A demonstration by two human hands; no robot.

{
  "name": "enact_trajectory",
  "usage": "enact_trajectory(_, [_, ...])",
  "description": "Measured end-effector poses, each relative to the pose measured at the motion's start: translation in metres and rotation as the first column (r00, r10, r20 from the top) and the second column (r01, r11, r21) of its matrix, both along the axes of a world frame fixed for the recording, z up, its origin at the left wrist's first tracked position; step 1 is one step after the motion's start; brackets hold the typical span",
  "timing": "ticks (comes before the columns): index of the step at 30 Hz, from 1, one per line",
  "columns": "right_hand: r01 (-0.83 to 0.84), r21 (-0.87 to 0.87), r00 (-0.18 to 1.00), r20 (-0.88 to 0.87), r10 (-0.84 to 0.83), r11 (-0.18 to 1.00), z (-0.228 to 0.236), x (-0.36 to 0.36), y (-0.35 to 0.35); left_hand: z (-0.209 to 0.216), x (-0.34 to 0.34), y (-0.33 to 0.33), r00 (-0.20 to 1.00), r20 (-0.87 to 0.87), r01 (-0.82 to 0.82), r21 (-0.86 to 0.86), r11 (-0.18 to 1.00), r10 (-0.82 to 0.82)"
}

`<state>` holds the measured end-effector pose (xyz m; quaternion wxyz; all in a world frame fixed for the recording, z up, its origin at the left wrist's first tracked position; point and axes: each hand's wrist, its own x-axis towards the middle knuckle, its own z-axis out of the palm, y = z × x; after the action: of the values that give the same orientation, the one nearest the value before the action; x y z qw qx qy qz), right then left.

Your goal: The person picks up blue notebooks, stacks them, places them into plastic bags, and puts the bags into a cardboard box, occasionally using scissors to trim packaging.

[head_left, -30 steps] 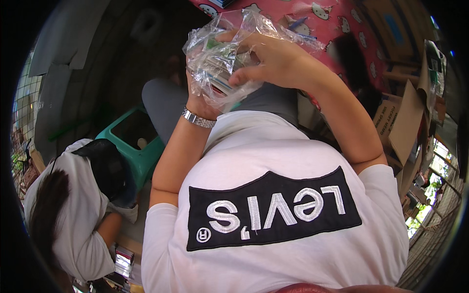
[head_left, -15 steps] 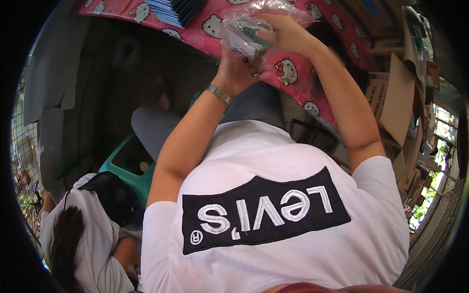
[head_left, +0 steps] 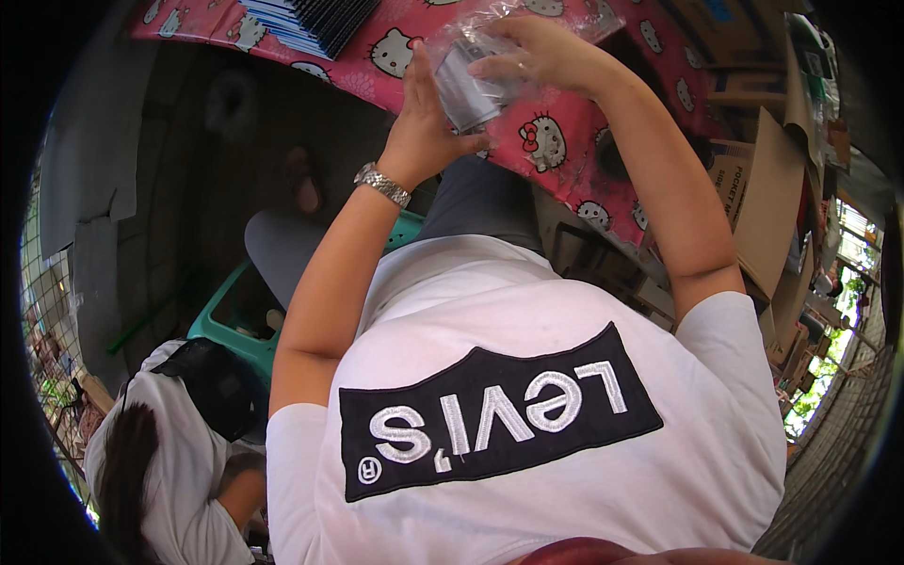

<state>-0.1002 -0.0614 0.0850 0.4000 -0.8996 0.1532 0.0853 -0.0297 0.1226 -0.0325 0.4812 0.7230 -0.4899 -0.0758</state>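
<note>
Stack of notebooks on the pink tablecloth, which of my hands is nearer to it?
Left. In the picture, your left hand is below and right of the stack of notebooks; your right hand is farther right, on the plastic bag.

A clear plastic bag (head_left: 471,94) is held by the right hand (head_left: 554,58); its left edge is flanked by the left hand (head_left: 422,137), fingers extended; booklets (head_left: 306,26) are stacked on the pink patterned tablecloth (head_left: 573,174), farther left
</note>
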Motion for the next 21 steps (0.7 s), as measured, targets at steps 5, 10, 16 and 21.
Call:
enact_trajectory(5, [0.02, 0.162, 0.99, -0.138, 0.003, 0.987, -0.004, 0.008, 0.014, -0.02, 0.011, -0.002, 0.993, -0.117, 0.025, 0.089, 0.996, -0.014])
enact_trajectory(10, [0.107, 0.394, 0.988, -0.143, -0.054, 0.913, -0.005, 0.005, 0.009, -0.016, 0.017, 0.0, 0.967, -0.253, 0.06, 0.122, 0.991, -0.028])
enact_trajectory(16, [0.19, 0.609, 0.982, -0.13, -0.14, 0.77, -0.043, -0.004, -0.001, -0.031, 0.019, 0.005, 0.906, -0.403, 0.126, -0.031, 0.992, -0.128])
enact_trajectory(21, [0.258, 0.601, 0.961, -0.237, -0.139, 0.757, -0.038, -0.009, -0.014, -0.032, 0.018, 0.005, 0.873, -0.468, 0.126, -0.061, 0.99, -0.14])
